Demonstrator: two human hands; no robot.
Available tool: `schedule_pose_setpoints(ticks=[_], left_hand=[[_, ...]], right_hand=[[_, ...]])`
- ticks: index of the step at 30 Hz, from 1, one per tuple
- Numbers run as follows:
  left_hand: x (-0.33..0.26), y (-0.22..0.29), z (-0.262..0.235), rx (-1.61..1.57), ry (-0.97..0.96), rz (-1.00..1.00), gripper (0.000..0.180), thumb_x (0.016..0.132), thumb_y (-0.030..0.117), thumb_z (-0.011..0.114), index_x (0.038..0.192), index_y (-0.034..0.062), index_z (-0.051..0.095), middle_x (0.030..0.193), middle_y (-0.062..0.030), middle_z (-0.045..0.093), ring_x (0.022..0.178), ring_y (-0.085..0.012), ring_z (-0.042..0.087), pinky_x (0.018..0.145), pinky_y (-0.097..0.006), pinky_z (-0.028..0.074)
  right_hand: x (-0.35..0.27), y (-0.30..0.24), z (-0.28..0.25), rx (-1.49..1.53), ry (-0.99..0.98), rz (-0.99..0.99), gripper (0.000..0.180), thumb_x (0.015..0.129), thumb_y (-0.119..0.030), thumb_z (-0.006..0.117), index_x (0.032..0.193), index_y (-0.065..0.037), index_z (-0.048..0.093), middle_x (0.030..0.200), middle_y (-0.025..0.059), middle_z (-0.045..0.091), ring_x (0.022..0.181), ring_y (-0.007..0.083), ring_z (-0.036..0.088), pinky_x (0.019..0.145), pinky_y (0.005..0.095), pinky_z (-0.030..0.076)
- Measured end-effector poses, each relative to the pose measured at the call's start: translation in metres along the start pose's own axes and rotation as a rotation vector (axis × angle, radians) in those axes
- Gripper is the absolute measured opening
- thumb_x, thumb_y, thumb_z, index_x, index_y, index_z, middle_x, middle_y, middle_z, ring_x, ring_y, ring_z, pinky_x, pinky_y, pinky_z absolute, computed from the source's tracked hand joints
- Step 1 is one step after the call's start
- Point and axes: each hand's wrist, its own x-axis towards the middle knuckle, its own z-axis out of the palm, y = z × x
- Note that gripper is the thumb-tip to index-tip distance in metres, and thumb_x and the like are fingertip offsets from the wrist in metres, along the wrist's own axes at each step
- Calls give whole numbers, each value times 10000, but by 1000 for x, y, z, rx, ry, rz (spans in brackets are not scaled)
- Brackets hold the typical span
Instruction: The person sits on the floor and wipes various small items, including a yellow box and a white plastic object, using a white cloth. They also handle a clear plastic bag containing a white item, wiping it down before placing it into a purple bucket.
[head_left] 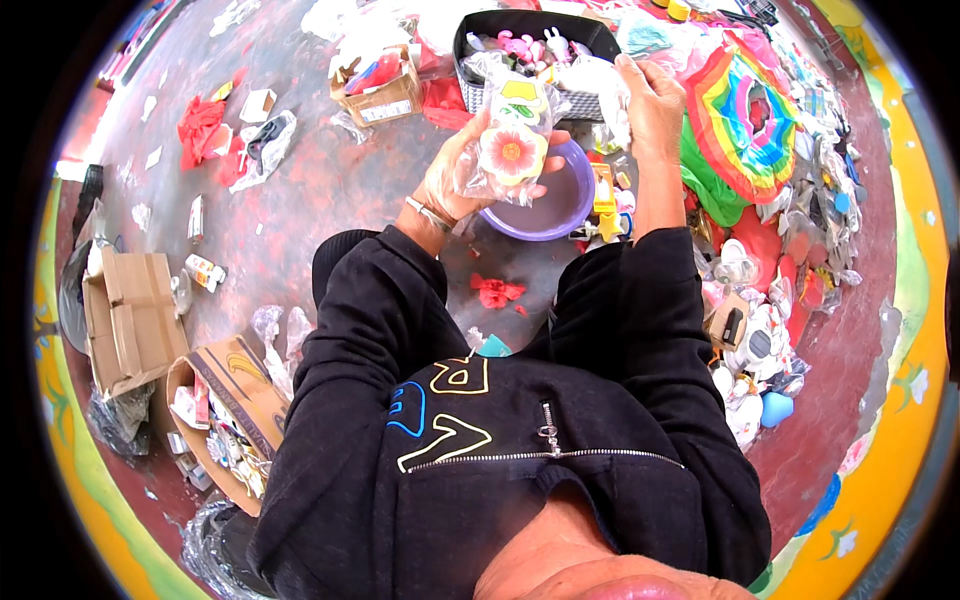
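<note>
My left hand [450, 170] is wrapped round a clear plastic packet [514, 145]. Inside it show a pink-and-cream flower shape with a red middle and, above that, a yellow-and-green piece. The packet is held up over a purple basin [565, 195], hiding part of its rim. To the right, my right hand [655, 105] is raised with thumb and fingers pressed together. Whitish plastic lies right beside its fingertips, but whether they grip it I cannot tell.
Beyond my hands stands a black basket [470, 40] of small toys; left of it is an open cardboard box [385, 95]. A rainbow-coloured piece [740, 130] and heaped packets lie to the right. More cardboard boxes [135, 315] stand at left; red scraps [495, 292] lie on the floor.
</note>
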Motion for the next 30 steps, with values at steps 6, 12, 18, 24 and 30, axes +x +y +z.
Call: schedule_pose_setpoints(ticks=[6,12,18,24,30], left_hand=[[-3,7,0,-38,-10,30,672,883,489,465,1358,43,307,1313,-265,394,1137,-453,460,808,-565,478],[-12,22,0,117,58,-64,669,886,493,455,1343,23,317,1219,-269,482,974,-482,559,623,-525,546],[-13,24,-2,200,54,-119,665,897,528,390,1345,42,322,1211,-266,491,962,-500,555,618,-508,558],[-13,28,-4,107,35,-131,785,841,623,406,1363,45,304,1298,-241,431,1131,-491,451,734,-559,512],[-4,29,-2,129,39,220,821,820,637,433,1371,44,294,1407,-176,319,1301,-338,304,1016,-531,292]], right_hand=[[-20,-4,3,-31,-506,364,499,789,-511,637,939,-35,649,626,-60,504,521,20,446,456,187,343],[-25,4,15,57,-535,276,301,802,-322,684,871,-30,662,703,-41,578,608,42,519,544,194,414],[-25,1,7,76,-706,376,201,795,-196,690,832,-4,642,737,-14,601,617,47,537,550,201,437],[-25,4,5,250,-630,335,99,794,-99,674,821,-15,628,743,22,627,606,77,580,535,200,461],[-15,21,9,805,-226,344,63,788,0,653,837,-28,624,798,117,664,654,163,650,542,265,539]])
